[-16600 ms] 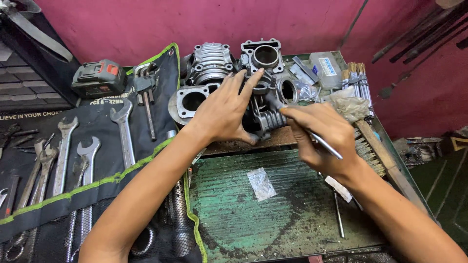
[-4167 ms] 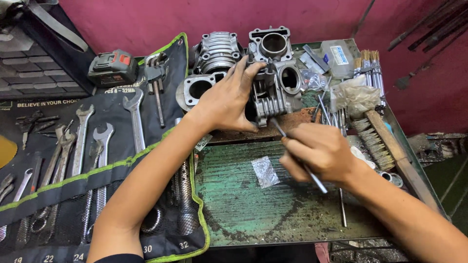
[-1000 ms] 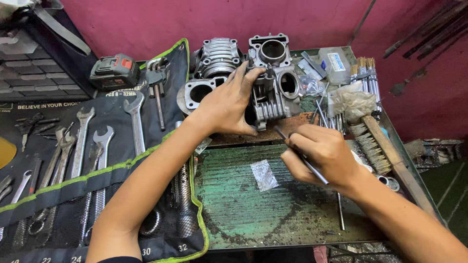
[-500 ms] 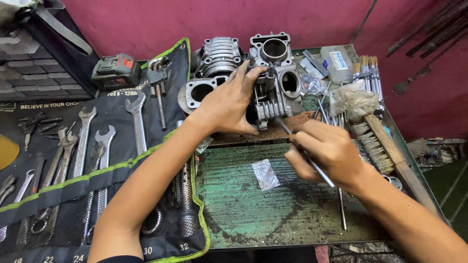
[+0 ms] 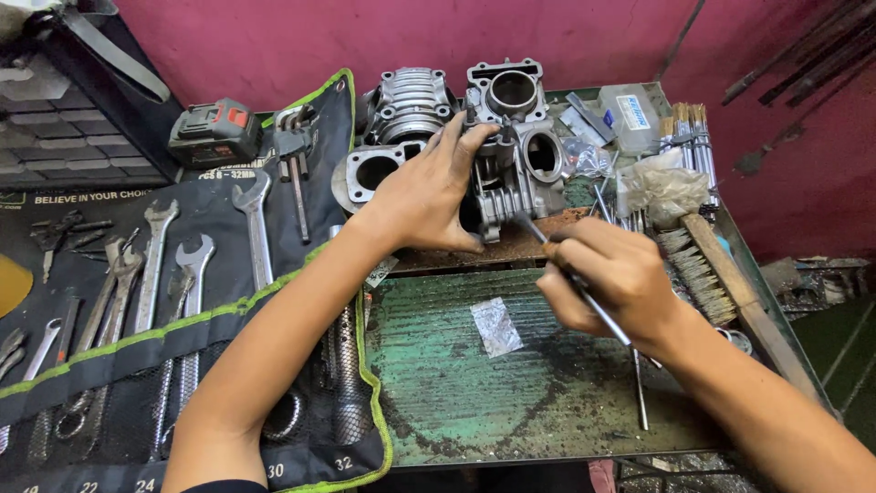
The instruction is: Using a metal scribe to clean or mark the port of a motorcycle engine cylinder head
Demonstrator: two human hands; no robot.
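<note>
My left hand [image 5: 429, 187] grips a finned grey metal engine cylinder [image 5: 516, 178] standing on a rusty plate at the back of the green tray [image 5: 474, 402]. My right hand [image 5: 607, 278] holds a thin metal rod tool [image 5: 598, 306] like a pen, its tip against the cylinder's lower fins. Other grey engine cylinders [image 5: 411, 100] stand just behind, one with an open bore [image 5: 511, 91].
A black and green tool roll [image 5: 137, 301] with several spanners lies to the left. A power tool battery [image 5: 214, 132] sits behind it. A wire brush [image 5: 703, 265], thin brushes, a plastic box [image 5: 630, 110] and a small foil packet [image 5: 495, 326] lie around the tray.
My right hand has shifted slightly along the cylinder's fins with the rod. My left hand has stayed clamped on the cylinder. The view has barely moved.
</note>
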